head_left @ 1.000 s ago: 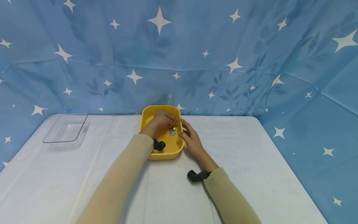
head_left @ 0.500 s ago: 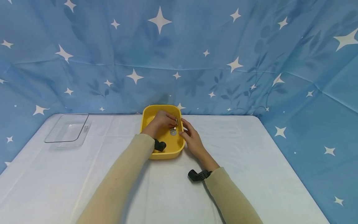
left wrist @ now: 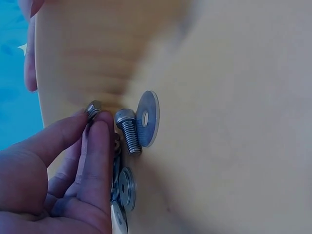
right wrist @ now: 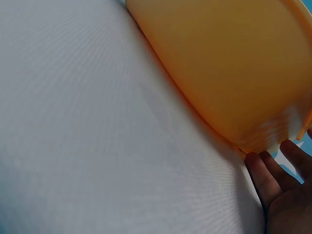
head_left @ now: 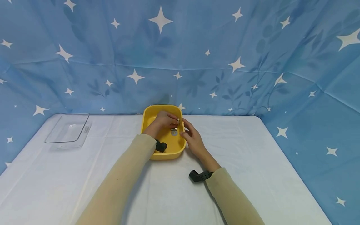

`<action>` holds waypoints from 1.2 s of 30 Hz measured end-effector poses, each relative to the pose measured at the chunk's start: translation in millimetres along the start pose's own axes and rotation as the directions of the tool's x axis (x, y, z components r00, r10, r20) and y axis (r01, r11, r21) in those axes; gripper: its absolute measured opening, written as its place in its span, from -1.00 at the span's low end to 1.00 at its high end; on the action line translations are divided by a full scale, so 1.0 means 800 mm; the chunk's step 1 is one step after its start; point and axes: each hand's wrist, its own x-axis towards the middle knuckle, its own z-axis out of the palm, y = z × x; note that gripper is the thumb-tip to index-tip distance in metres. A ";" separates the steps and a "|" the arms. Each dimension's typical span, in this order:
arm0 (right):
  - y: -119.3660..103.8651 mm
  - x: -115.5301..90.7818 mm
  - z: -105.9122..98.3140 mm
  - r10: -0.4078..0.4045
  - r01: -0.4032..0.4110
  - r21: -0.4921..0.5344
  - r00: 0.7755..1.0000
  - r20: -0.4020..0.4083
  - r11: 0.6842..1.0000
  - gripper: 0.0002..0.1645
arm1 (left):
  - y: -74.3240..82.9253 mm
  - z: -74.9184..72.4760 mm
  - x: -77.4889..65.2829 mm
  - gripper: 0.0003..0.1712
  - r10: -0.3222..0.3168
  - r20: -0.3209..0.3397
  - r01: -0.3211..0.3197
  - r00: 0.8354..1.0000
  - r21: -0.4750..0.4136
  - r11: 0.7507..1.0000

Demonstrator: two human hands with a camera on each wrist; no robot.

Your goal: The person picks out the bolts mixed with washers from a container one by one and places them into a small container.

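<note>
In the head view my left hand (head_left: pixel 166 120) reaches into the yellow bin (head_left: pixel 164 156). Between thumb and fingers it pinches a bolt (left wrist: pixel 93 109); a threaded end pokes out, and the rest is hidden by the fingers. Close to those fingertips lie a socket-head bolt (left wrist: pixel 129 131) and a large flat washer (left wrist: pixel 152 127). Several smaller washers (left wrist: pixel 127 189) are partly covered by the hand. My right hand (head_left: pixel 194 142) rests at the bin's right side, its fairly straight fingers (right wrist: pixel 265 178) touching the outer wall and the thumb at the rim.
A clear plastic container (head_left: pixel 67 129) stands at the left of the table, which has a white cloth (head_left: pixel 239 162). Behind the bin hangs a blue curtain (head_left: pixel 197 62) with white stars. A dark camera mount (head_left: pixel 198 176) sits on the right wrist.
The bolt in my left hand has shifted slightly among the fingertips, and less of it shows in the head view. My right hand stays at the bin's side.
</note>
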 end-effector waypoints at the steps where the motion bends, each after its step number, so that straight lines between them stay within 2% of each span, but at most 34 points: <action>1: 0.000 0.000 0.000 -0.006 0.006 0.000 1.000 0.001 1.000 -0.27 | 0.000 0.000 -0.001 -0.74 0.000 0.000 0.000 1.000 0.002 1.000; 16: -0.003 0.002 0.002 -0.029 0.029 0.010 1.000 0.006 1.000 -0.27 | 0.002 -0.005 0.000 -0.76 0.013 0.016 -0.014 1.000 0.038 0.999; 21: -0.003 0.002 0.004 -0.036 0.035 0.021 0.999 0.019 0.999 -0.26 | 0.007 -0.012 -0.006 -0.73 0.014 0.031 -0.016 0.999 0.060 0.998; 27: -0.001 0.002 0.003 -0.003 0.002 0.016 1.000 0.010 1.000 -0.27 | 0.010 -0.023 -0.013 -0.72 0.025 0.058 -0.030 0.998 0.102 0.994; 36: 0.001 0.001 -0.001 0.030 -0.030 0.004 1.000 0.001 1.000 -0.27 | 0.026 -0.043 -0.036 -0.66 0.041 0.035 -0.046 0.999 0.165 0.985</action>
